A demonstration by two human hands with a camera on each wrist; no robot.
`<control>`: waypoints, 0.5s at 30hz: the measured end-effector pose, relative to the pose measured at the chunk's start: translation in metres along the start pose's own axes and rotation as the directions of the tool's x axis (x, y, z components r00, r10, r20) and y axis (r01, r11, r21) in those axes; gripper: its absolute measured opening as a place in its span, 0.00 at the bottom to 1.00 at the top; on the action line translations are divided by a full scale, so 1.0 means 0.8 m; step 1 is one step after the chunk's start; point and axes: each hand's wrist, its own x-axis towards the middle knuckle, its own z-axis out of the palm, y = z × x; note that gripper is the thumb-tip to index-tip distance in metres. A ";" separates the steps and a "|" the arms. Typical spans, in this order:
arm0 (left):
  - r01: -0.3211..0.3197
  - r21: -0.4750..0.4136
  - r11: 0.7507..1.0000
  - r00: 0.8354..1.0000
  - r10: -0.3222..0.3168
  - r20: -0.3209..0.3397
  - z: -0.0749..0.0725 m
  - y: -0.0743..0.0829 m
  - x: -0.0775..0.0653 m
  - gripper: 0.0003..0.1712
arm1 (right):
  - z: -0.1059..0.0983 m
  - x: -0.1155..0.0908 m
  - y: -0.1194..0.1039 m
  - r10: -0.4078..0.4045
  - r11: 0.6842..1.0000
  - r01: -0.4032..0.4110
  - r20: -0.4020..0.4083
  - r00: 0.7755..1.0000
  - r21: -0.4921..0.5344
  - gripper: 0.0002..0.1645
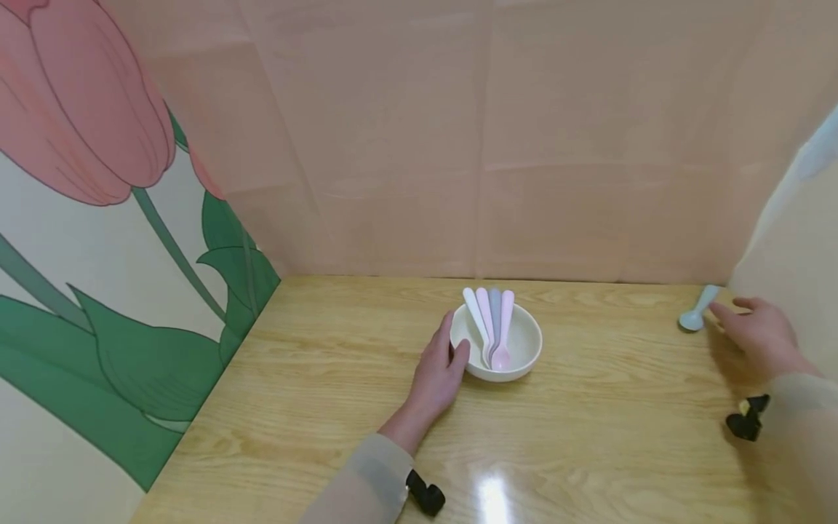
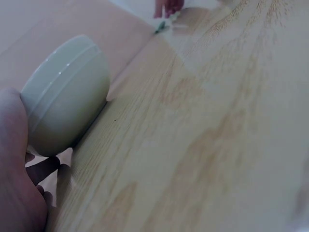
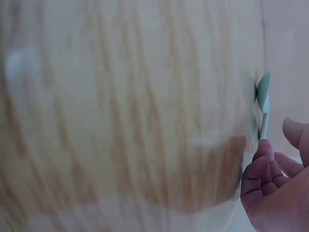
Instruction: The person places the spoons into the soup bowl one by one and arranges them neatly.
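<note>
A cream bowl (image 1: 528,349) stands on the table, and several small spoons (image 1: 495,320) in white, pink and grey-purple lean in it, handles toward its far rim. My left hand (image 1: 437,372) grips the bowl's left side, thumb near the rim and fingers around the outer wall. At the far right lies a pale green spoon (image 1: 699,311), bowl end toward me. Beside its handle is my right hand (image 1: 759,331), thumb and fingers apart. In the right wrist view the fingertips (image 3: 263,150) are close to the spoon's handle; whether they touch it is unclear.
The wooden table (image 1: 609,407) ends at a pink-beige sheet (image 1: 484,145) along the back. A panel with a painted tulip (image 1: 92,102) borders the left side, and a pale wall (image 1: 795,255) stands close to my right hand.
</note>
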 end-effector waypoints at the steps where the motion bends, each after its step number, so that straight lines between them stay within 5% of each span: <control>1: 0.001 0.001 1.000 1.000 -0.001 0.001 0.000 0.000 0.000 0.37 | 0.001 0.000 0.002 -0.002 1.000 0.002 0.001 1.000 0.003 0.55; 15: -0.011 0.003 1.000 1.000 0.011 -0.001 0.001 -0.002 0.001 0.37 | 0.011 0.003 0.005 -0.008 0.999 0.008 0.006 1.000 -0.032 0.52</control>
